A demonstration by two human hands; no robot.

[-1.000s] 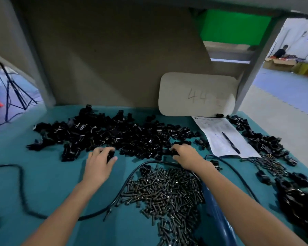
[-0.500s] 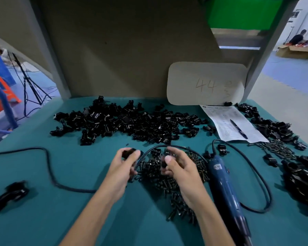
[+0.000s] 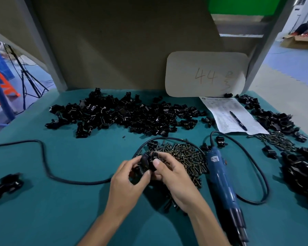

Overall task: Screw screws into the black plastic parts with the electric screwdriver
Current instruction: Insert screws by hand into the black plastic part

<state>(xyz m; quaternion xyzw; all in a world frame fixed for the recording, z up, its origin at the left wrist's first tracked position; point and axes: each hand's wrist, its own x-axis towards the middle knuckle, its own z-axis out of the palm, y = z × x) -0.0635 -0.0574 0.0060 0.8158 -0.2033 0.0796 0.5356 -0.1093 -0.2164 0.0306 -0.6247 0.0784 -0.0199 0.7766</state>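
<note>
Two black plastic parts (image 3: pixel 148 163) sat pinched between the hands, raised just above the near edge of the screw pile (image 3: pixel 183 157) in the middle of the desk (image 3: pixel 60 201). The left hand (image 3: pixel 130 181) gripped one piece with thumb and fingers, and the right hand (image 3: pixel 171 176) pressed the other against it, thumb on top. Their orientation was hard to read; the pair seemed to stand roughly upright, with no clear long axis. A slip seemed the main risk: the small pieces could drop into the screws if the halves were misaligned. The electric screwdriver (image 3: pixel 222 176) lay untouched just right of the pile, its long axis running toward and away from the person, cord end at the far side.
</note>
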